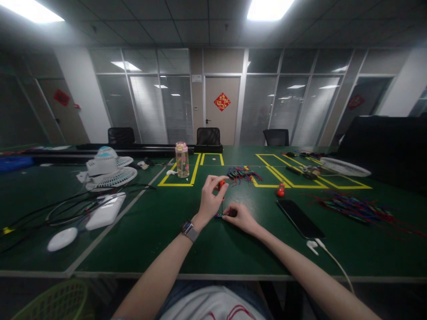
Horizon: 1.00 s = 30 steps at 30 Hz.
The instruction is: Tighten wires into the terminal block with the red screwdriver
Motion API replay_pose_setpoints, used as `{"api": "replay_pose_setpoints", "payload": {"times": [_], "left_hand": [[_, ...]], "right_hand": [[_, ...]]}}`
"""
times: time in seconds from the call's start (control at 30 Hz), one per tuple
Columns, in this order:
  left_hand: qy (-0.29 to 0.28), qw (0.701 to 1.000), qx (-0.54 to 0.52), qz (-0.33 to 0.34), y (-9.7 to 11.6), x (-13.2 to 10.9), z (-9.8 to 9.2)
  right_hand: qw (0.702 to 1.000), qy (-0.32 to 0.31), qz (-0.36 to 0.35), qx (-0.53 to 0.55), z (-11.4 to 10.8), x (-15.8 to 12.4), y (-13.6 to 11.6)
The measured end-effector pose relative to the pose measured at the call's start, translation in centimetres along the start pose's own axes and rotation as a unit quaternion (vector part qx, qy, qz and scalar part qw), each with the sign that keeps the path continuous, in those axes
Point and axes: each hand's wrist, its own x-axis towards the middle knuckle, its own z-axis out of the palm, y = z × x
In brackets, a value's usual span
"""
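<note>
My left hand (pixel 211 195), with a watch (pixel 189 230) on its wrist, is closed around the red-orange handle of a screwdriver (pixel 221 183). The screwdriver stands upright, and its thin dark shaft runs down to a small dark piece (pixel 219 216) on the green table (pixel 187 249). Beside that tip, my right hand (pixel 240 216) rests low on the tabletop, fingertips pinched at the small piece. The fingers partly cover the piece, so its exact kind is hard to make out.
Beyond my hands lies a bundle of coloured wires (pixel 243 174); a larger bundle (pixel 356 208) is at right. A phone (pixel 299 218), an earphone (pixel 312 247) and a small red object (pixel 280 190) lie nearer. A bottle (pixel 182 160), white fan (pixel 111 169) and cables (pixel 70 209) stand left.
</note>
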Motion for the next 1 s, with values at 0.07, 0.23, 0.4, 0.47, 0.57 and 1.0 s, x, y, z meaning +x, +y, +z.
{"api": "replay_pose_setpoints", "payload": {"times": [0.07, 0.23, 0.4, 0.47, 0.57, 1.0], "left_hand": [[-0.012, 1.0, -0.025, -0.009, -0.06, -0.03, 0.0], [-0.038, 0.995, -0.092, -0.024, -0.14, -0.02, 0.26], [-0.015, 0.999, -0.046, -0.017, -0.19, -0.05, 0.42], [0.001, 1.0, -0.023, -0.015, -0.2, -0.05, 0.38], [-0.001, 1.0, -0.015, -0.013, -0.14, 0.0, 0.27], [-0.032, 0.99, -0.126, -0.05, -0.77, 0.09, 0.12]], "right_hand": [[1.0, 0.001, 0.005, -0.006, 0.0, 0.01, -0.03], [1.0, 0.002, 0.01, -0.006, 0.01, 0.06, -0.12], [1.0, -0.001, 0.025, 0.005, 0.03, 0.18, -0.24], [1.0, 0.001, 0.03, 0.005, 0.04, 0.2, -0.25], [0.999, 0.006, 0.035, 0.002, 0.08, 0.15, -0.18], [1.0, 0.014, 0.012, 0.003, 0.28, 0.08, 0.39]]}}
